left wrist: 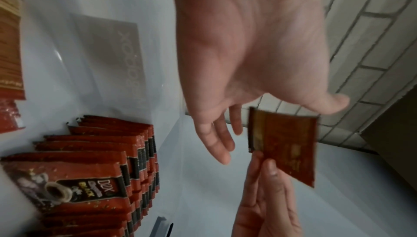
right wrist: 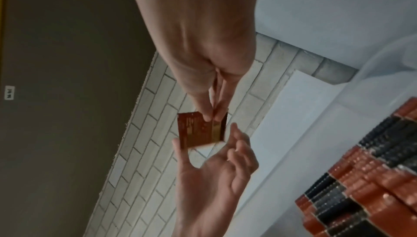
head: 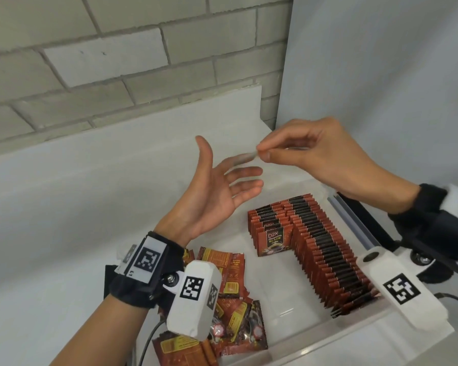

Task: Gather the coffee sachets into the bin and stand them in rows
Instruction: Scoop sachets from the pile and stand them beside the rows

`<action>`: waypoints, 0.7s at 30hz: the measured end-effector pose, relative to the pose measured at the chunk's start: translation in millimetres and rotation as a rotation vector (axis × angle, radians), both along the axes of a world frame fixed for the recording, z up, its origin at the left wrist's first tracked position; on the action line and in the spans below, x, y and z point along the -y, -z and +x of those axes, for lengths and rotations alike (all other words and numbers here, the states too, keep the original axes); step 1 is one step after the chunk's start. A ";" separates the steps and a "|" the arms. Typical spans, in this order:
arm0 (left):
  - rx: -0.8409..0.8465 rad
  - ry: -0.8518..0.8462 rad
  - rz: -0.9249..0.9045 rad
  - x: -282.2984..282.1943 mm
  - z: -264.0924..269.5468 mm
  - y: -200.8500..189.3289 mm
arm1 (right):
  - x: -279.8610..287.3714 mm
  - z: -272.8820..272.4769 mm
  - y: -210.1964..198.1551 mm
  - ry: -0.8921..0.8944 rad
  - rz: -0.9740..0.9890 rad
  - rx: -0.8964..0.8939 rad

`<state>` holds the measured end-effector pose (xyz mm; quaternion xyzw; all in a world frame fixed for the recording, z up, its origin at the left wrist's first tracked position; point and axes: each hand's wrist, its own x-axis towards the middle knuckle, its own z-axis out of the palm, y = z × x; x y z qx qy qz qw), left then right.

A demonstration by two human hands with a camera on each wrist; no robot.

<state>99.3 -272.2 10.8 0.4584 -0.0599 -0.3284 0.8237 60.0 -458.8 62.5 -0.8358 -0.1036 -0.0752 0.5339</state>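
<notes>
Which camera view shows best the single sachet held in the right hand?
Left wrist: the sachet faces the camera broadly. The right wrist shows it smaller, partly behind the right hand; the head view shows only a blurred edge.

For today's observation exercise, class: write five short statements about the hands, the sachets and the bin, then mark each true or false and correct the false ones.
1. The right hand pinches a sachet. True.
2. The left hand is a closed fist. False: its palm is open, fingers spread, holding nothing.
3. Two rows of sachets stand in the bin. True: one long, one shorter beside it.
4. The held sachet already stands in a row. False: it is in the air above the bin, between the hands.
5. Every sachet stands upright. False: a loose pile lies jumbled below the left wrist.
</notes>
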 end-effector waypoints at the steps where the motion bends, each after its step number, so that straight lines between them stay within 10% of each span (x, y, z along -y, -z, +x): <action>1: -0.004 0.012 -0.012 -0.2 -0.6 -0.3 | 1.3 -0.9 1.8 0.000 -0.032 0.016; 9: 0.086 -0.065 0.060 0.3 -0.2 0.8 | 1.1 -10.5 11.9 -0.023 -0.124 -0.040; 21: 0.163 -0.092 0.033 -1.8 3.1 5.9 | -5.4 -21.4 14.5 -0.047 0.271 -0.546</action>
